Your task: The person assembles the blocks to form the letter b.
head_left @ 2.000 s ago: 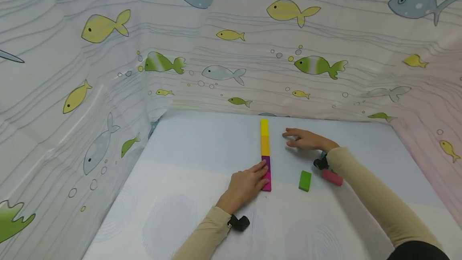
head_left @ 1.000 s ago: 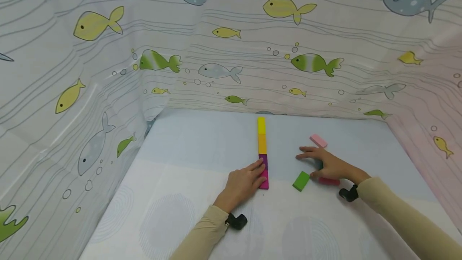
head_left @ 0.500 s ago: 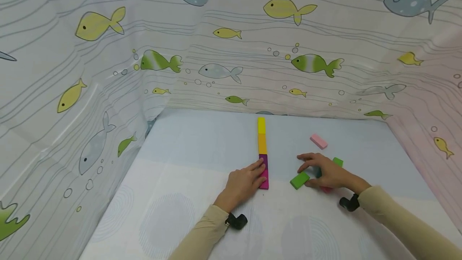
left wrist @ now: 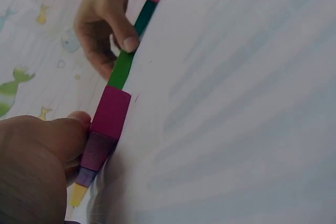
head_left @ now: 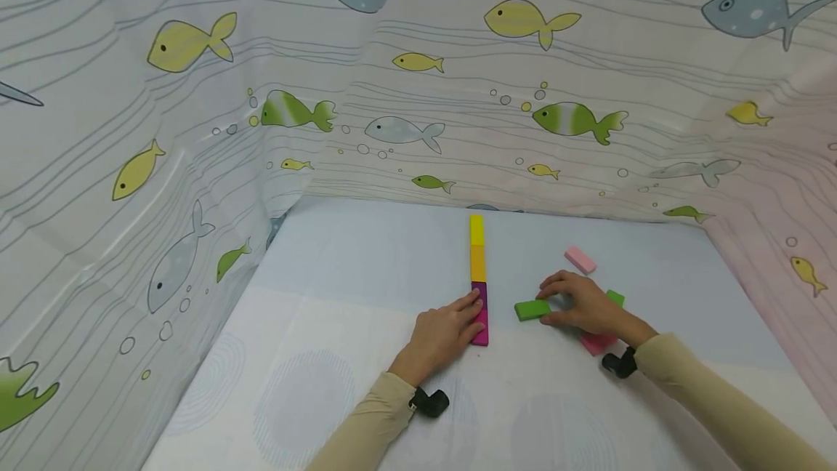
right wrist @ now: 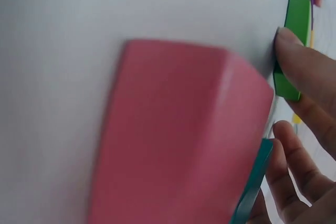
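Note:
A straight row of blocks runs away from me in the head view: magenta (head_left: pixel 480 336), purple (head_left: pixel 481 286), orange (head_left: pixel 478 264) and yellow (head_left: pixel 476 230) at the far end. My left hand (head_left: pixel 439 336) lies against the row's left side, its fingertips touching the purple and magenta blocks. To the right of the row, my right hand (head_left: pixel 582 304) pinches one end of a green block (head_left: pixel 531 310) between thumb and finger. The block's other end points at the row with a gap between. Beneath the right palm, a teal block (right wrist: pixel 254 182) shows in the right wrist view.
A red-pink block (head_left: pixel 598 343) and a second green block (head_left: pixel 615 297) lie beside the right hand, partly covered by it. Farther back is a light pink block (head_left: pixel 580 259). Fish-patterned curtain (head_left: pixel 399 93) borders the white tabletop (head_left: pixel 340 260).
My right hand has come back from the far side, taken hold of the green block, turned it crosswise and shifted it left towards the row. The left hand stays in place on the row.

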The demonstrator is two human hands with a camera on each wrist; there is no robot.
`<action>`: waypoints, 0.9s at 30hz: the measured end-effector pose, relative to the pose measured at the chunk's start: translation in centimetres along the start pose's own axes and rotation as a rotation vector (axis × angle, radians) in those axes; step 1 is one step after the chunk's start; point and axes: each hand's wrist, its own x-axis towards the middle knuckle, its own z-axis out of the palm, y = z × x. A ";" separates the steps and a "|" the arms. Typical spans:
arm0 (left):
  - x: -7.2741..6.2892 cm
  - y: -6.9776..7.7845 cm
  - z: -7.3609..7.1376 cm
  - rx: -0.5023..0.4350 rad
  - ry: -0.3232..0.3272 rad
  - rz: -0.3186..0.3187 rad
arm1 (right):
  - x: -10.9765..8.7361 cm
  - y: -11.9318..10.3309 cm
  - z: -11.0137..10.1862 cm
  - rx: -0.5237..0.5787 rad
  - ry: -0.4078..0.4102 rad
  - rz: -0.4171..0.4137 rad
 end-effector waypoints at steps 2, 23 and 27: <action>0.0 0.0 0.0 0.008 -0.004 0.000 | 0.2 0.0 0.1 -0.008 0.010 0.014; 0.0 -0.2 0.4 0.013 -0.028 -0.009 | 5.1 -0.2 0.4 -0.096 0.020 0.124; 0.0 -0.2 0.3 0.014 -0.030 -0.011 | 6.0 -0.4 0.2 -0.079 0.006 0.160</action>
